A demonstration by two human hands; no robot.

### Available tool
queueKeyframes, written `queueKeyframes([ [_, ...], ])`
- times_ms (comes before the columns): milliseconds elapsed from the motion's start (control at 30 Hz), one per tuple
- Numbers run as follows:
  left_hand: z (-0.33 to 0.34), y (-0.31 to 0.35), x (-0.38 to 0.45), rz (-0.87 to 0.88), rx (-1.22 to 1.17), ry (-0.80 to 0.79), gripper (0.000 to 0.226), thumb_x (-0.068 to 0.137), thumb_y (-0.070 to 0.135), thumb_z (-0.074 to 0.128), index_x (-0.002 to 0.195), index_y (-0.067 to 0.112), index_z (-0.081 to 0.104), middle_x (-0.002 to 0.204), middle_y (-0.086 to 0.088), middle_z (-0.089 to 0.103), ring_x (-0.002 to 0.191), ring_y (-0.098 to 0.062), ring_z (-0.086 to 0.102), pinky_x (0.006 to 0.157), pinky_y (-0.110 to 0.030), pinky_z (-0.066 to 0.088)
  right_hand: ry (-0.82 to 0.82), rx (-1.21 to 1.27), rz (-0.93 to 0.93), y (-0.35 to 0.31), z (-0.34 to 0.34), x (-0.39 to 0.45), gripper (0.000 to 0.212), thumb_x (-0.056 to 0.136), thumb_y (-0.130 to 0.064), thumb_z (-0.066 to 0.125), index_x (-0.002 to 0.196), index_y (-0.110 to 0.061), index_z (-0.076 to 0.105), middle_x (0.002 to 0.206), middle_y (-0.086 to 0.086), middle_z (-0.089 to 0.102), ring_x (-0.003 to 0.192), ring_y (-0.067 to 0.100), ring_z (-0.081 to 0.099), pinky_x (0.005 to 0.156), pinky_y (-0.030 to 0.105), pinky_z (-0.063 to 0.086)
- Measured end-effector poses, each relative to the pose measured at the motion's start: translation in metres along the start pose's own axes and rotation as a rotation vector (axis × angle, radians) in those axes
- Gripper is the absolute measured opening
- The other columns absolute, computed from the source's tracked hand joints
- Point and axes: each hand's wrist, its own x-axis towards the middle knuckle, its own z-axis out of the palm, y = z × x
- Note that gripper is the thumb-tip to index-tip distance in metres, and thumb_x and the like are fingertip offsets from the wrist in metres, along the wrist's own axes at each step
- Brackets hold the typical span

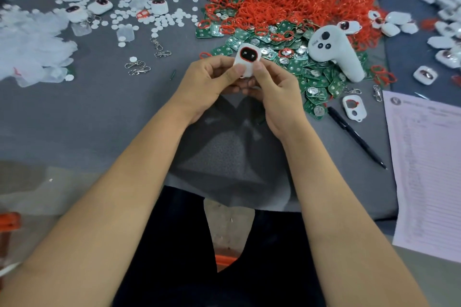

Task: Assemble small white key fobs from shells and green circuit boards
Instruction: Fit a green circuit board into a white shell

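A small white key fob (247, 57) with a red ring round its dark window is held between both hands above the grey table. My left hand (207, 85) pinches its left side, thumb on the lower front. My right hand (274, 92) pinches its right side, thumb pressed on the lower edge. Behind the fob lies a heap of green circuit boards (311, 75). An empty white shell (354, 107) with a red ring lies to the right. The fob's back is hidden.
A big pile of red rubber rings (287, 2) fills the back. A white controller (334, 55) rests on the boards. A black pen (356, 134) and a printed sheet (429, 172) lie at right. White discs (159, 20), metal clasps (138, 67) and finished fobs (99, 5) are scattered left.
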Motion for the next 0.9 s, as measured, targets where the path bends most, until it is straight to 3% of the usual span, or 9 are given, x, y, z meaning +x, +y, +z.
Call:
queueKeyframes([
  [133,0.0030,0.0002,-0.0027,0.004,0.015,0.023,0.016,0.103,0.017,0.065,0.117,0.013,0.072,0.095,-0.001,0.080,0.088,-0.015,0.077,0.074,-0.023,0.060,-0.038,-0.015,-0.016,0.0017,-0.0018,-0.0012,0.019,0.102,-0.006,0.062,0.117,-0.006,0.072,0.095,0.003,0.078,0.081,0.013,0.071,0.072,0.026,0.057],
  [367,0.0037,0.0007,-0.0053,0.007,0.083,-0.013,0.023,0.109,0.019,0.053,0.125,0.012,0.067,0.100,0.001,0.081,0.093,-0.021,0.079,0.068,-0.021,0.058,0.051,-0.066,-0.040,0.0061,0.0002,-0.0003,0.018,0.094,-0.008,0.065,0.107,-0.014,0.077,0.085,-0.006,0.076,0.071,0.004,0.064,0.062,0.023,0.053],
  [900,0.0030,-0.0023,-0.0041,0.031,0.127,0.017,0.017,0.107,0.020,0.056,0.115,0.017,0.070,0.093,0.003,0.079,0.082,-0.019,0.078,0.069,-0.024,0.059,0.076,-0.073,-0.050,0.0064,-0.0009,-0.0019,0.017,0.097,-0.010,0.066,0.111,-0.012,0.076,0.087,-0.004,0.076,0.072,0.007,0.063,0.063,0.026,0.054],
])
